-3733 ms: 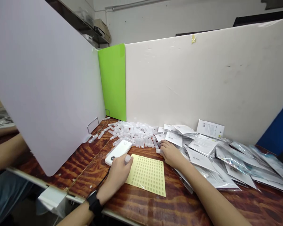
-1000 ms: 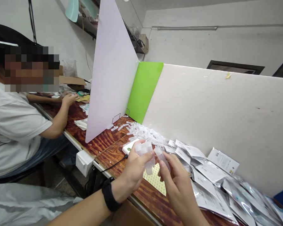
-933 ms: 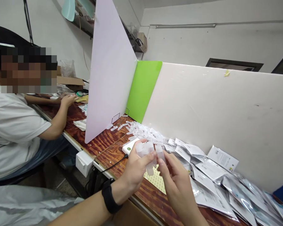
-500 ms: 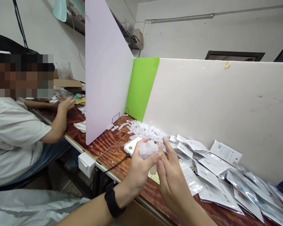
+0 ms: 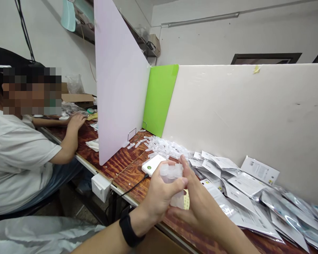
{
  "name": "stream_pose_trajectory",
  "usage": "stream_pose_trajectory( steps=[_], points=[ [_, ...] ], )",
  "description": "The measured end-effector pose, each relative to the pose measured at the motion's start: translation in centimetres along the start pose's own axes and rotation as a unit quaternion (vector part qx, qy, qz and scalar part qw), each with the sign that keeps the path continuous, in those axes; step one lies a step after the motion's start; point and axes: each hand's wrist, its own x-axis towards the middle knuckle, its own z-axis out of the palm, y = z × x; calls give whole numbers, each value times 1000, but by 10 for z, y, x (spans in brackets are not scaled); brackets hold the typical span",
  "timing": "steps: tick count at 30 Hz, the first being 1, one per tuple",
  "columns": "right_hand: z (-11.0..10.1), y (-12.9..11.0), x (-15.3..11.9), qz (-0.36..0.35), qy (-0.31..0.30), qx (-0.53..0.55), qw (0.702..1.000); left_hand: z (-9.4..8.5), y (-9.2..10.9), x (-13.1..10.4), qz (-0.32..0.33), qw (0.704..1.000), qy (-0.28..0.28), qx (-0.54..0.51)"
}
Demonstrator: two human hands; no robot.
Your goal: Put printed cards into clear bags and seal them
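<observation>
Several small translucent white plastic tubes (image 5: pixel 171 171) stand bunched together, caps up, in my left hand (image 5: pixel 155 197). Its fingers and thumb are wrapped round the bundle. My right hand (image 5: pixel 200 203) is beside them, fingers stretched out and thumb apart, with the palm side facing the tubes. Whether it presses on them I cannot tell. Behind my hands, on the wood-grain table (image 5: pixel 128 164), lies a loose pile of similar tubes (image 5: pixel 165 146). A white flat device (image 5: pixel 155 165) with a green mark and a black cable sits just left of the bundle.
Silvery-backed flat packets (image 5: pixel 250 185) are heaped on the right. A pale divider (image 5: pixel 122 81), a green panel (image 5: pixel 160 100) and a white board (image 5: pixel 241 109) border the table. A co-worker (image 5: pixel 21 148) sits at the left, hands on the table. A yellow dotted piece (image 5: pixel 186 200) shows behind my hands.
My right thumb and fingers have spread apart, showing more of the tubes' lower ends. Both hands shift slightly right and down in view. The co-worker's hand has lowered a little.
</observation>
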Motion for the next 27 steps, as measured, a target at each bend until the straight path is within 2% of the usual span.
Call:
stream_pose_trajectory(
  steps=[3,6,9,12,14,16,19,22,24,27],
  points=[
    [-3,4,3,-42,41,24,998,2,0,-1,-7,998,-51,23],
    [-6,3,6,-59,54,64,995,3,-1,0,5,996,-79,34],
    [-5,2,7,-50,54,78,994,3,-2,2,2,997,-75,27],
    [-6,5,5,-28,22,83,996,1,-4,6,-7,998,-44,42],
    [-6,9,3,1,-3,95,995,-2,-6,10,-7,997,-16,76],
    [-5,17,1,40,2,131,991,-6,-8,15,7,992,21,121],
    [2,31,2,140,90,201,965,-9,-9,20,47,979,66,188],
    [11,42,4,234,164,221,932,-8,-7,20,84,970,72,217],
    [13,43,5,205,153,218,942,-6,-5,18,88,970,69,216],
    [9,35,6,54,63,161,983,-6,-3,15,51,979,58,187]
  ],
)
